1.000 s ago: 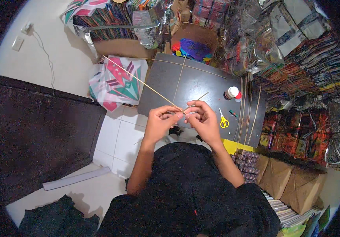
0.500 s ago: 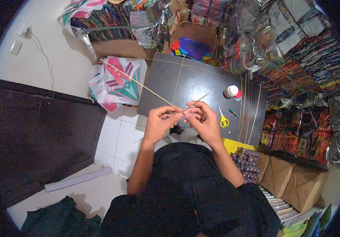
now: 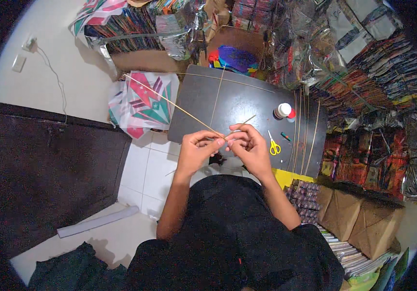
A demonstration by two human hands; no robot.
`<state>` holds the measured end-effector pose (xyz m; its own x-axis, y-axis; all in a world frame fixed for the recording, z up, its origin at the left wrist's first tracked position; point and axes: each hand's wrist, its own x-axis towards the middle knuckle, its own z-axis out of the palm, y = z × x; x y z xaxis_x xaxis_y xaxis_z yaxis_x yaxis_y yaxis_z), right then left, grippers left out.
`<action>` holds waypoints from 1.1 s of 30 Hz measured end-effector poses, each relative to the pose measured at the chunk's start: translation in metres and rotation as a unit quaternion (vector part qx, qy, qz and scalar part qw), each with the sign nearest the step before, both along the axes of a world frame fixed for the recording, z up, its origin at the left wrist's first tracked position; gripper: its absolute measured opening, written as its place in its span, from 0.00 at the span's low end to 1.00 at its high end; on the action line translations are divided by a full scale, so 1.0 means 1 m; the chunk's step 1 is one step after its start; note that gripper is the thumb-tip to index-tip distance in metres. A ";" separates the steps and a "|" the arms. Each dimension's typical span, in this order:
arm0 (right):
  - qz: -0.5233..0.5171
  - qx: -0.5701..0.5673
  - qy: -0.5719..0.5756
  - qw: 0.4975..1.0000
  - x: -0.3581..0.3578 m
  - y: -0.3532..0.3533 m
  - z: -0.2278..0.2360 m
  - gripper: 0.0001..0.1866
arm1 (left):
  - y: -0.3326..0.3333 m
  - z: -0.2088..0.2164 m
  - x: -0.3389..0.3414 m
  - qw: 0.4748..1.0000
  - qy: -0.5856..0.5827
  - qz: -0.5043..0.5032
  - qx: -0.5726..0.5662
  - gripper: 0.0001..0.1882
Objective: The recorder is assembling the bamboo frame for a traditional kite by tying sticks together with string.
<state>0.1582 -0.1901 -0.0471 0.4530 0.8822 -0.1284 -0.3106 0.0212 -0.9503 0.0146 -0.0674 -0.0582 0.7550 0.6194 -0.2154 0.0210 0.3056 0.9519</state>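
The left hand (image 3: 200, 150) pinches a long pale stick (image 3: 174, 105) near its lower end, thumb against forefinger. Fingertips almost touching it, the right hand (image 3: 249, 149) closes in a pinch at the same spot; a short stick end (image 3: 248, 120) juts past its fingers. Beyond, yellow-handled scissors (image 3: 275, 148) lie on the dark table (image 3: 247, 99), below a white-capped bottle (image 3: 282, 112).

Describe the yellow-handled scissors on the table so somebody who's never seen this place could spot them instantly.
Start at the dark tabletop before the person. Just right of the bare right hand lie small metal scissors with looped yellow handles, blades pointing away from the person. Those bright handles set them apart from the small dark green object beside them.
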 end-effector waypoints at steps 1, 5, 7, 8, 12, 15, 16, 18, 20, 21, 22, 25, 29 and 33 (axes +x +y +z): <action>0.000 -0.001 0.001 1.000 0.000 0.000 0.001 0.19 | 0.000 0.001 0.001 1.000 0.003 0.003 0.001 0.08; 0.008 -0.013 -0.010 1.000 0.002 0.000 0.001 0.18 | 0.000 -0.005 0.001 1.000 0.011 0.013 0.014 0.07; 0.015 -0.015 -0.003 1.000 0.003 -0.001 -0.002 0.18 | 0.001 -0.007 0.002 0.999 0.013 0.016 0.028 0.07; 0.018 -0.016 0.001 1.000 0.003 -0.001 -0.004 0.18 | 0.001 -0.006 0.003 0.999 0.014 0.017 0.036 0.07; 0.020 -0.028 -0.022 0.999 0.005 0.000 -0.017 0.16 | 0.000 -0.007 0.004 0.998 0.036 0.024 0.053 0.07; 0.040 -0.062 -0.048 0.996 0.011 -0.001 -0.028 0.14 | 0.005 -0.015 0.003 0.998 0.032 0.043 0.032 0.06; 0.053 -0.077 -0.051 0.994 0.015 -0.002 -0.033 0.14 | 0.008 -0.017 0.001 0.997 0.044 0.050 0.029 0.06; 0.071 -0.098 -0.077 0.990 0.022 -0.003 -0.046 0.12 | 0.019 -0.023 -0.007 0.996 0.067 0.063 0.023 0.07; 0.078 -0.108 -0.121 0.984 0.033 -0.005 -0.064 0.11 | 0.030 -0.030 -0.017 0.993 0.083 0.087 -0.006 0.07; 0.063 -0.124 -0.142 0.980 0.039 -0.005 -0.076 0.10 | 0.036 -0.031 -0.022 0.991 0.092 0.100 -0.022 0.08; 0.048 -0.139 -0.162 0.976 0.047 -0.005 -0.091 0.10 | 0.041 -0.032 -0.026 0.988 0.103 0.112 -0.013 0.08; -0.003 -0.181 -0.226 0.957 0.070 0.002 -0.133 0.08 | 0.057 -0.044 -0.043 0.986 0.114 0.125 -0.003 0.09; -0.061 -0.225 -0.321 0.918 0.095 0.024 -0.171 0.09 | 0.065 -0.046 -0.044 0.980 0.140 0.138 0.012 0.10; -0.068 -0.258 -0.414 0.870 0.107 0.053 -0.192 0.09 | 0.066 -0.050 -0.034 0.984 0.127 0.123 0.011 0.10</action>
<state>0.2656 -0.1373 -0.2391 0.6741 0.7352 -0.0715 0.4579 -0.4918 -0.7406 -0.0191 -0.0010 -0.1083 0.5054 0.7829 -0.3629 0.1875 0.3108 0.9318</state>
